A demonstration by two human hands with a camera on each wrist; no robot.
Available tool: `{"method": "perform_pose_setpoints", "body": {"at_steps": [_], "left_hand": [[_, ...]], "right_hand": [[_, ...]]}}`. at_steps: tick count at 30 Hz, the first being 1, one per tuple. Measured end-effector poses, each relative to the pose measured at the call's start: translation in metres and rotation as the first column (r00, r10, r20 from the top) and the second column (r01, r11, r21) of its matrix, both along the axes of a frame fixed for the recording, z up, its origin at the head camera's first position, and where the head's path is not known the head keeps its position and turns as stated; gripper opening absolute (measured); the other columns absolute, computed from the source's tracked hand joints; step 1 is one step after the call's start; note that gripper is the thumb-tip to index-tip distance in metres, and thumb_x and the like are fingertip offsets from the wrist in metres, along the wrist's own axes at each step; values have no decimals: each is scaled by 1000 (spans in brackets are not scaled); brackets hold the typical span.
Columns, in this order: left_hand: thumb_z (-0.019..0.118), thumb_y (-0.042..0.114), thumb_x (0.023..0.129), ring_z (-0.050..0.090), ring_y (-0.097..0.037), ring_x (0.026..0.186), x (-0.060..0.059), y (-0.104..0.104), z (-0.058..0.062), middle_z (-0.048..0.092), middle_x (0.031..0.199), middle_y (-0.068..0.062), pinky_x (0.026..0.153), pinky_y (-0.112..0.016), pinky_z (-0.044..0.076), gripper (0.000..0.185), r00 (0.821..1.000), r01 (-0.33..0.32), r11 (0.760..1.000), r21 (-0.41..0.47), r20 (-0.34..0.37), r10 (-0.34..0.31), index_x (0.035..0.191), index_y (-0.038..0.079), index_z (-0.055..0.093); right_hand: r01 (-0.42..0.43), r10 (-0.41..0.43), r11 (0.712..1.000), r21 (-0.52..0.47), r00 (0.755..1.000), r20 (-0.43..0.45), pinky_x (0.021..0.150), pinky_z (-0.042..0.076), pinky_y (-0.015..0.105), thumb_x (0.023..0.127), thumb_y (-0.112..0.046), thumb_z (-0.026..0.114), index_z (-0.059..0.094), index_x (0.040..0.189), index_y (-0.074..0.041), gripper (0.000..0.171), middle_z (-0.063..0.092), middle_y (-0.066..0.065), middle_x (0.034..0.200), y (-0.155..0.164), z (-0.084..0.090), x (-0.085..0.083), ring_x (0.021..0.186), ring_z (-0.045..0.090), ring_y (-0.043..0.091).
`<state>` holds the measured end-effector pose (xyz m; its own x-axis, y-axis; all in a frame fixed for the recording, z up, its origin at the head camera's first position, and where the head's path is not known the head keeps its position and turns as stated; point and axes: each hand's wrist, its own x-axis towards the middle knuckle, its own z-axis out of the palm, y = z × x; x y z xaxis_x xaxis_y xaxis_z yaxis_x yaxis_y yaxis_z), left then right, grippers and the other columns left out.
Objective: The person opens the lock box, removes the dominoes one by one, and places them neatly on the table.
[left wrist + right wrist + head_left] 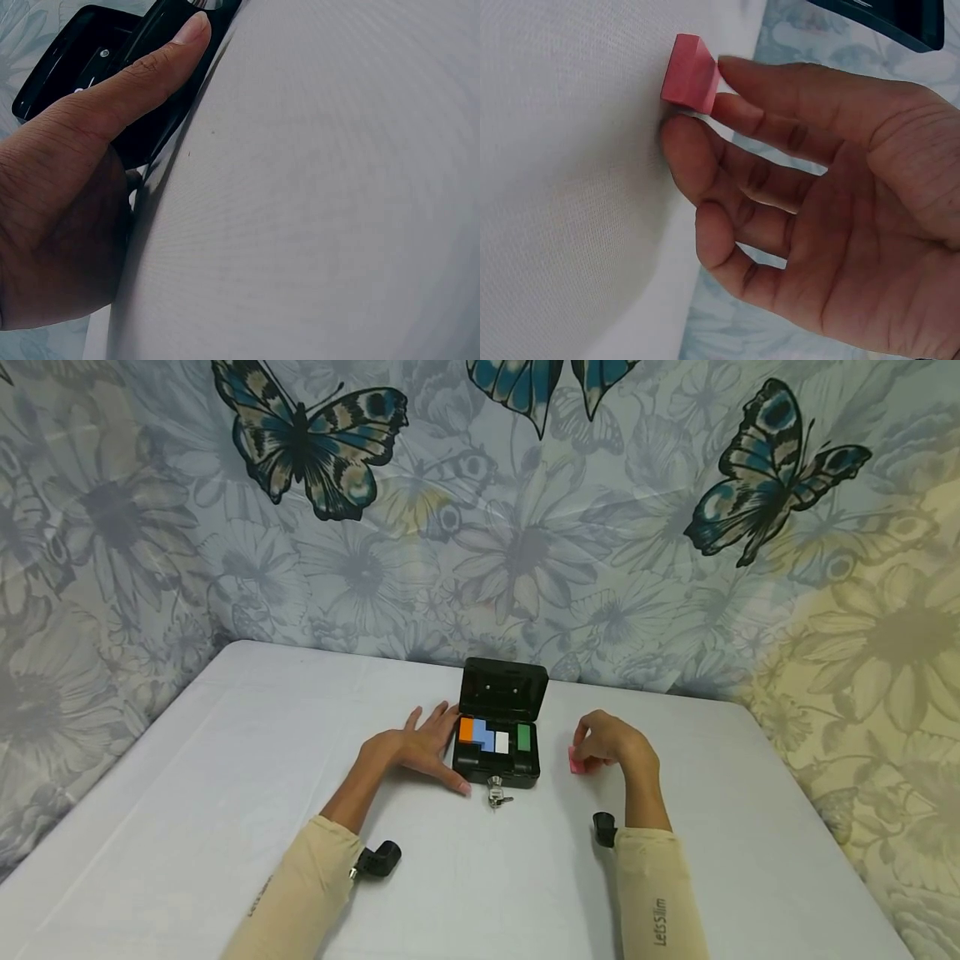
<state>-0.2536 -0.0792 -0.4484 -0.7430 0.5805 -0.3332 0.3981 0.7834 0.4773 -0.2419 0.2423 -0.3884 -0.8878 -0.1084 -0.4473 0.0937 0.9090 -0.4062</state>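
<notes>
A black box (517, 774) stands with its lid (504, 689) raised at the back. Inside lie an orange block (466, 729), a stepped blue block (482, 735), a white block (502, 742) and a green block (523, 737). My left hand (416, 750) rests along the box's left side, fingers spread, thumb reaching past its front corner. To the right of the box, my right hand (613, 742) pinches a small pink block (690, 75) between thumb and index finger, close over the white cloth. The other fingers are loosely bent under it.
A silver lock with keys (496, 794) sits at the box's front edge. White cloth (480, 893) covers the table, whose back edge meets a butterfly-printed fabric wall (525, 552). Black wrist cameras (379, 859) stick out from both sleeves.
</notes>
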Motion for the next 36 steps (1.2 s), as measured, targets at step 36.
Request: {"method": "perform_pose_setpoints", "body": {"at_steps": [36], "left_hand": [[78,70,77,-11,-28,167,-2,0,-2,-11,178,-13,132,-58,-13,139,1000,-2,1000,-2,1,2,168,6,-6]], "right_hand": [[1,-1,999,33,1000,-8,77,48,35,90,-17,78,66,112,0,30,79,12,84,-2,10,2,83,69,23]]}}
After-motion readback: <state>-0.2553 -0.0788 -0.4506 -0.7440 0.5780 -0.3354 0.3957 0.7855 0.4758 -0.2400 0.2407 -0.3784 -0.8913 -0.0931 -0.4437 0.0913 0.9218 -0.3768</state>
